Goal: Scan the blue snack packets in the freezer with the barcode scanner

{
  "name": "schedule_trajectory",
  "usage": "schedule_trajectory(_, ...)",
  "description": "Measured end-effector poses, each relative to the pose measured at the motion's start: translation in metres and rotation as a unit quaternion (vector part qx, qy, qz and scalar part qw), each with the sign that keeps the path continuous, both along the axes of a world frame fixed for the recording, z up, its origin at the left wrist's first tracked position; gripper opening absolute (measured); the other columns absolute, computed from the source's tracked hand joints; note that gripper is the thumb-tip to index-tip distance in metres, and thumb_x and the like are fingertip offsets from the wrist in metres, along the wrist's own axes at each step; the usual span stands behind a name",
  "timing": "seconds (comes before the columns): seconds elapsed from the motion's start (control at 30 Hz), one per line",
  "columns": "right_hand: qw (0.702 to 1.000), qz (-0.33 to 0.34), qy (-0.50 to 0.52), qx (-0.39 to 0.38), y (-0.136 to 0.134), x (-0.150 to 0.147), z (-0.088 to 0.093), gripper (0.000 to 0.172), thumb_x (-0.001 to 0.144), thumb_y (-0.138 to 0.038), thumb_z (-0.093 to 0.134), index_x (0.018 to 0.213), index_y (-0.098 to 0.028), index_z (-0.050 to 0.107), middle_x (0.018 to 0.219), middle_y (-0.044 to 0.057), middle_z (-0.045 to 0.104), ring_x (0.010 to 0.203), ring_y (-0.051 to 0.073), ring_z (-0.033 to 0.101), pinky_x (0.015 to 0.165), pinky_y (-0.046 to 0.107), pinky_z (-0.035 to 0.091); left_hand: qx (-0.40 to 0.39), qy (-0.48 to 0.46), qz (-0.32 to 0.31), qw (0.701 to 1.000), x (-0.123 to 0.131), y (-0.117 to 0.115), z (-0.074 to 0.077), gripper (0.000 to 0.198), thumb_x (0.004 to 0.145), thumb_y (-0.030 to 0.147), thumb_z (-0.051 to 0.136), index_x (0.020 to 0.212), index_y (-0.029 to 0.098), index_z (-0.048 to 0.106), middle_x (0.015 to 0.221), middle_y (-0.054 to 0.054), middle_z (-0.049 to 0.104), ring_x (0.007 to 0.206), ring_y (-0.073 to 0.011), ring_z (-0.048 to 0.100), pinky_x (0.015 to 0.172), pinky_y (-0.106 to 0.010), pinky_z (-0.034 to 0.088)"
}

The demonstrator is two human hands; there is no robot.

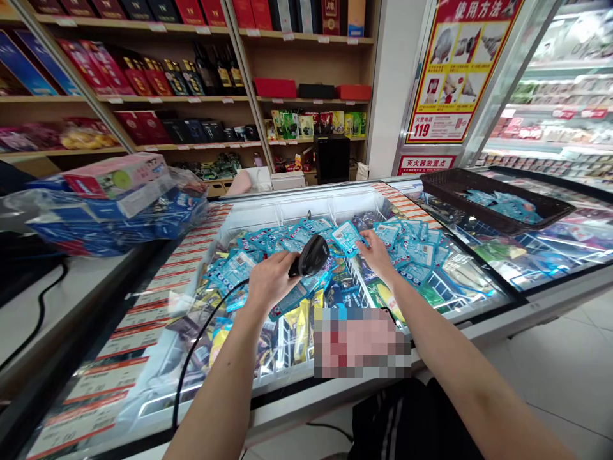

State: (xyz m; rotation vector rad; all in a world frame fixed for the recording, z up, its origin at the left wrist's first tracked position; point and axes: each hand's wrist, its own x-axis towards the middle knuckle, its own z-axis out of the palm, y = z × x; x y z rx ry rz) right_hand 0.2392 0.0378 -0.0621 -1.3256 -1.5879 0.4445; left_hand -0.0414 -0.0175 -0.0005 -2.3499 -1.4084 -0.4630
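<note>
My left hand point(272, 278) is wrapped round the handle of a black barcode scanner point(313, 255), whose head points right and whose cord trails down to the left. A blue packet point(347, 238) is pinched in my right hand point(373, 250), just right of the scanner head. The packet's face, with a pale printed label, is turned up. Many similar blue packets point(416, 252) lie spread over the glass top on both sides of my hands. Below the glass, yellow packs point(301, 326) and other frozen goods show in wire baskets.
A dark plastic tray point(541, 223) with more blue packets rests on the freezer to the right. Bagged boxes point(119, 204) sit at its left edge. A pixelated patch point(361, 348) covers something at the front rim. Stocked shelves point(177, 96) stand behind.
</note>
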Motion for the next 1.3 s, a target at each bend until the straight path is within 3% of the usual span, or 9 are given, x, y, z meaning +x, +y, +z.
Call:
schedule_trajectory(0.27,1.0,0.008,-0.002,0.007,0.0025,0.0031,-0.0046,0.029,0.083,-0.042,0.047,0.106,-0.024,0.047,0.097,0.003,0.064,0.075,0.018,0.061,0.07,0.035,0.05,0.001,0.008,-0.025,1.0,0.0036,-0.001,-0.0006,0.032,0.077,0.034,0.054,0.107,0.023,0.055,0.094,-0.005,0.064,0.086,-0.0213,0.06,0.061,-0.029,0.04)
schedule_trajectory(0.67,1.0,0.019,0.014,0.002,-0.0003,0.0017,-0.0009,0.027,0.083,-0.041,0.047,0.103,-0.024,0.047,0.098,0.004,0.064,0.083,0.02,0.061,0.068,0.033,0.05,0.004,0.009,-0.036,0.999,0.0043,-0.0003,-0.0028,0.031,0.078,0.034,0.053,0.108,0.024,0.055,0.094,-0.003,0.064,0.087,-0.0204,0.059,0.06,-0.028,0.039)
schedule_trajectory(1.3,1.0,0.009,0.005,-0.008,0.0001,0.0018,-0.0003,0.028,0.083,-0.042,0.046,0.103,-0.023,0.048,0.093,0.004,0.063,0.076,0.019,0.06,0.065,0.033,0.049,-0.005,0.007,-0.039,0.999,0.0042,0.0008,-0.0041,0.032,0.08,0.035,0.052,0.109,0.023,0.054,0.095,-0.004,0.064,0.087,-0.0207,0.059,0.061,-0.028,0.039)
